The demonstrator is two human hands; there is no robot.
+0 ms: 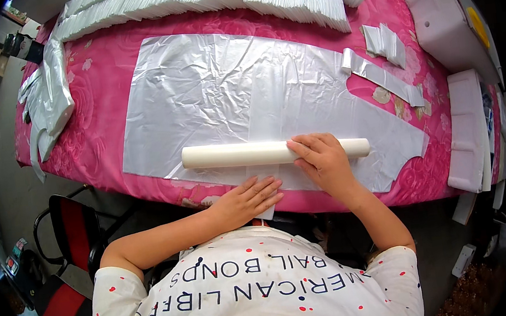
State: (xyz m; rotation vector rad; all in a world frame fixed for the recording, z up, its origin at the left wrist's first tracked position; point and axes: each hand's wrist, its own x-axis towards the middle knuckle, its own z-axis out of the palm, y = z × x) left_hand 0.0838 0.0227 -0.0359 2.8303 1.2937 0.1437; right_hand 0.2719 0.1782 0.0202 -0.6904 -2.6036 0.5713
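A large thin translucent plastic sheet (195,89) lies spread on the table, wrinkled, with curved cut-outs and narrower strips at its right end. Across its near part rests a smooth white cylindrical roller (234,154), lying left to right. My right hand (322,159) grips the roller right of its middle, thumb on the near side and fingers over the top. Flat at the table's near edge lies my left hand (247,201), fingers stretched out over the plastic's near edge, just short of the roller. A paler folded band (265,110) runs through the sheet's middle toward me.
Long rows of folded white plastic pieces (204,0) line the far side of the pink floral tablecloth (99,125). A small folded stack (385,45) lies at the right, near white foam boxes (445,11). Plastic (53,99) drapes over the left edge. A red-and-black chair (74,231) stands at left.
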